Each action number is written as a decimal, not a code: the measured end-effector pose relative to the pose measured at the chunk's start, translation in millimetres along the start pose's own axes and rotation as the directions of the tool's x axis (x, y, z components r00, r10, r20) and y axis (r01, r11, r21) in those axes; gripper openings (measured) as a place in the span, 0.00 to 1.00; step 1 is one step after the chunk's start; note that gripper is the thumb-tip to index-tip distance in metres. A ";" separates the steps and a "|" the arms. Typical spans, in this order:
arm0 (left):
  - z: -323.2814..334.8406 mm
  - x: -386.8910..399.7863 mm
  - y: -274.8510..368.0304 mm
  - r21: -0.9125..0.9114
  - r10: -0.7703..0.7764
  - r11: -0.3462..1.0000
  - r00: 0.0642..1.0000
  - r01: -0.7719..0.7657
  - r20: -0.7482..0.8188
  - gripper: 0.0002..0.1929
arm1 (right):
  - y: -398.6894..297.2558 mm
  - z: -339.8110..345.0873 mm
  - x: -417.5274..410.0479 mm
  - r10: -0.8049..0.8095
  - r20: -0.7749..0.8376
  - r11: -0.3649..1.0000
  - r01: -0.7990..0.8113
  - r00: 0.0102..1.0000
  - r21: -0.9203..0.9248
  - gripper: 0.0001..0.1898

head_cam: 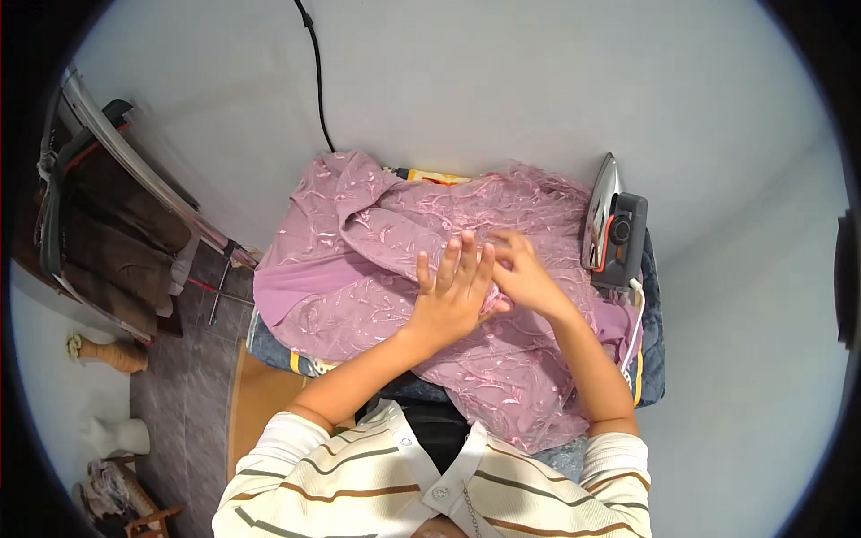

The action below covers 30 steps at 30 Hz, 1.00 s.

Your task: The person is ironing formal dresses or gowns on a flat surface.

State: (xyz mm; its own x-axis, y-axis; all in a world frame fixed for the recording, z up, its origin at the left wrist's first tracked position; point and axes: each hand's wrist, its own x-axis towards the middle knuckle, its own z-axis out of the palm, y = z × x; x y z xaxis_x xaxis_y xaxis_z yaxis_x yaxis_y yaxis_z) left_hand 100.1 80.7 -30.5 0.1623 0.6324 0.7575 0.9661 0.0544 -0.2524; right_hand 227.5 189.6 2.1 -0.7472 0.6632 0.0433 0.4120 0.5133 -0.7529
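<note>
A mauve-pink embroidered lace garment (pixel 377 316) with a plain pink lining lies rumpled over a padded blanket (pixel 651 323). My left hand (pixel 452 296) is over its middle, back upward, fingers straight and apart. A bit of pink fabric shows between that thumb and forefinger. Close against it on the right, my right hand (pixel 528 277) has its fingers bent around a fold of the garment; the fingertips are partly hidden. To the right of both hands a grey and orange clothes iron (pixel 617 232) rests with its shiny soleplate turned to the left.
A white cord (pixel 637 323) runs from the iron along the right edge. A black cable (pixel 317 74) hangs down the wall (pixel 504 81) behind. At left, dark clothes (pixel 121 228) hang by a rail (pixel 134 161); a vase (pixel 111 354) and a white bust form (pixel 121 436) stand beyond.
</note>
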 end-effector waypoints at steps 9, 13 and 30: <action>-51.3 -2.4 24.6 -0.109 0.136 0.984 0.990 -0.140 -0.039 0.41 | -43.9 -21.4 -43.5 0.057 0.475 0.924 -0.226 0.878 0.308 0.21; -58.4 -1.0 22.6 -0.300 0.175 0.941 0.984 -0.157 0.034 0.43 | -26.2 -38.4 -61.5 0.025 0.374 0.967 -0.118 0.927 0.227 0.14; -8.0 -30.6 -89.8 -0.272 0.093 0.961 0.883 0.041 0.459 0.34 | 16.6 -9.1 -119.4 -0.186 0.032 0.652 0.148 0.982 -0.744 0.34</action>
State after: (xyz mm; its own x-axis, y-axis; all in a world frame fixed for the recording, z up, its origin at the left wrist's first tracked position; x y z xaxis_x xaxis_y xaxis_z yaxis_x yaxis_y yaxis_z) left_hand 10.0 50.3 -26.2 0.1408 0.9186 0.3693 0.9900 -0.1324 -0.0481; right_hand 328.3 124.0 -9.6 -0.8270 0.5384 0.1618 0.5462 0.8377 0.0046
